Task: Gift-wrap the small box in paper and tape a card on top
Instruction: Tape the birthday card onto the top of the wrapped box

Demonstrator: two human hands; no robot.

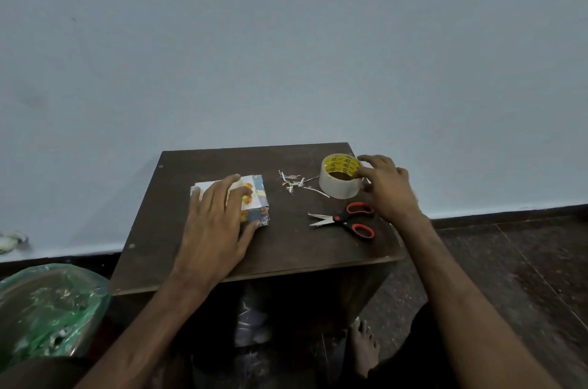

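Left hand (216, 223) is spread flat, fingers straight, pressing a white card (205, 186) onto the small box (259, 217), a squat block in glossy patterned paper sitting left of centre on the dark, scuffed wooden table (286, 248). Over on the far right, the right hand (388, 188) curls its fingers round the right wall of a fat tape roll (337, 185) with a yellow printed core. Red-and-black scissors (346, 218) lie just near of it with blades apart, and thin white paper scraps (294, 182) are scattered between box and roll.
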